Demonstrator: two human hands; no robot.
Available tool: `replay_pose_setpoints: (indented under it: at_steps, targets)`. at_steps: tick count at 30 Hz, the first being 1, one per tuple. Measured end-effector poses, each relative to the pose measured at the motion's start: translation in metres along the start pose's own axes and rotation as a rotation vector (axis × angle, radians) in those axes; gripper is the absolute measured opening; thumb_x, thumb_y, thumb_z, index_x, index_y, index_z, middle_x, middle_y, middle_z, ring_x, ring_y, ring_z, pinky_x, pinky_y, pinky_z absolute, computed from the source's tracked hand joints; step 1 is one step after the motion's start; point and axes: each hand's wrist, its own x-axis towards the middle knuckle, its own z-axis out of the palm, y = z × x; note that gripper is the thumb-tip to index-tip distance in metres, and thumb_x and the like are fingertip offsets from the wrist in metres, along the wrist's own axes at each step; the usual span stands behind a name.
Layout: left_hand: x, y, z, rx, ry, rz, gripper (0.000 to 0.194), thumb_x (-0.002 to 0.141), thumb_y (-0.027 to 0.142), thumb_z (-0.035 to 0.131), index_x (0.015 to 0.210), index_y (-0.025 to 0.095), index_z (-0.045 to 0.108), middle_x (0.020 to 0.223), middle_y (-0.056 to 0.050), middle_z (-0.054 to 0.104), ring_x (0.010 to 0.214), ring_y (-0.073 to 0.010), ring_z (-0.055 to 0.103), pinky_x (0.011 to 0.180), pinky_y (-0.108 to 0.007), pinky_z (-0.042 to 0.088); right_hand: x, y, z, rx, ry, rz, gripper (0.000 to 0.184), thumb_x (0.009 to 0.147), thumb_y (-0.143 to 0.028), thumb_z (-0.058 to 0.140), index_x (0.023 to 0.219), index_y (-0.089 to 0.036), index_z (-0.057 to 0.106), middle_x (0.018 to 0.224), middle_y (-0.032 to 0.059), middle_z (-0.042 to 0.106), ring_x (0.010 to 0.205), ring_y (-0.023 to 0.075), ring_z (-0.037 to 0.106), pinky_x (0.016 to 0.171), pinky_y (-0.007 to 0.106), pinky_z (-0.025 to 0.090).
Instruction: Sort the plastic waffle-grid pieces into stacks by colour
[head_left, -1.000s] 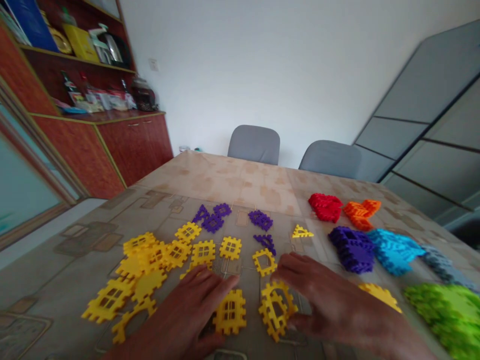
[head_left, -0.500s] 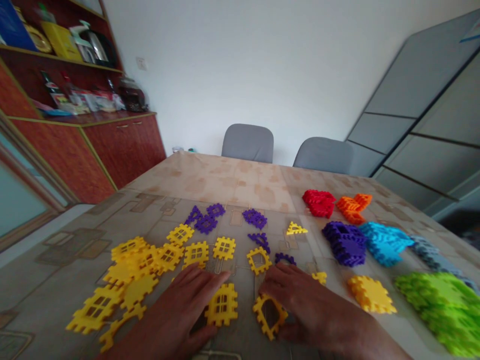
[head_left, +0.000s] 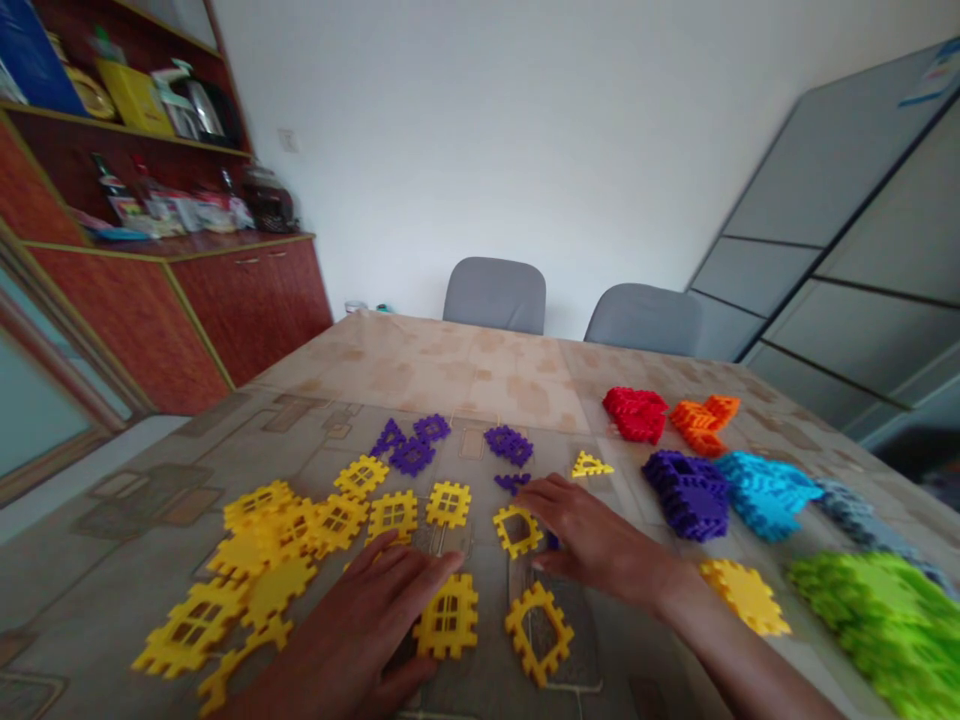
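My left hand point(head_left: 360, 620) rests low on the table, fingers stretched and thumb apart. Its index finger and thumb lie around the left side of a yellow window-patterned interlocking tile point(head_left: 448, 616); I cannot tell how firmly they touch it. My right hand point(head_left: 589, 530) is spread over the right edge of a yellow open-frame tile point(head_left: 501, 532), its fingers reaching near a purple triangular piece point(head_left: 513, 482). Most of another purple piece is hidden beneath that hand. Nearer to me, a second yellow open-frame tile point(head_left: 517, 628) lies flat, apart from both hands.
Loose yellow tiles point(head_left: 277, 585) overlap at left, with purple tiles point(head_left: 412, 455) behind them. Stacks stand at right: red point(head_left: 634, 412), orange point(head_left: 701, 422), purple point(head_left: 686, 495), blue point(head_left: 765, 492), yellow point(head_left: 744, 596), green point(head_left: 885, 620). Two grey chairs point(head_left: 495, 293) stand beyond the table.
My right hand has moved forward off the nearer open-frame tile, which now lies free, to the farther one. It now partly covers the purple triangle. My left hand has hardly moved.
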Motion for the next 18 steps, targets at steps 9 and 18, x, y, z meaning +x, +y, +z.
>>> replay_pose_setpoints:
  at_steps: [9, 18]
  targets:
    - [0.003, 0.001, -0.004, -0.008, -0.005, 0.022, 0.065, 0.081, 0.024, 0.073, 0.141, 0.028, 0.05, 0.134, -0.01, 0.065, 0.121, -0.0339, 0.06, 0.113, -0.057, 0.037, 0.024, -0.036, 0.015, -0.248, 0.019, 0.368, 0.068, 0.083, -0.05, 0.07, 0.135, -0.011, 0.054, 0.123, 0.0203, 0.061, 0.113, 0.036, 0.056, 0.099, 0.049, 0.042]
    - [0.002, 0.002, -0.007, -0.001, -0.041, 0.015, 0.065, 0.083, 0.025, 0.071, 0.143, 0.028, 0.048, 0.137, -0.011, 0.063, 0.123, -0.0335, 0.058, 0.113, -0.058, 0.037, 0.017, -0.034, 0.009, -0.18, -0.059, 0.331, 0.056, 0.084, -0.032, 0.067, 0.134, -0.011, 0.054, 0.126, 0.0197, 0.062, 0.116, 0.034, 0.056, 0.102, 0.047, 0.04]
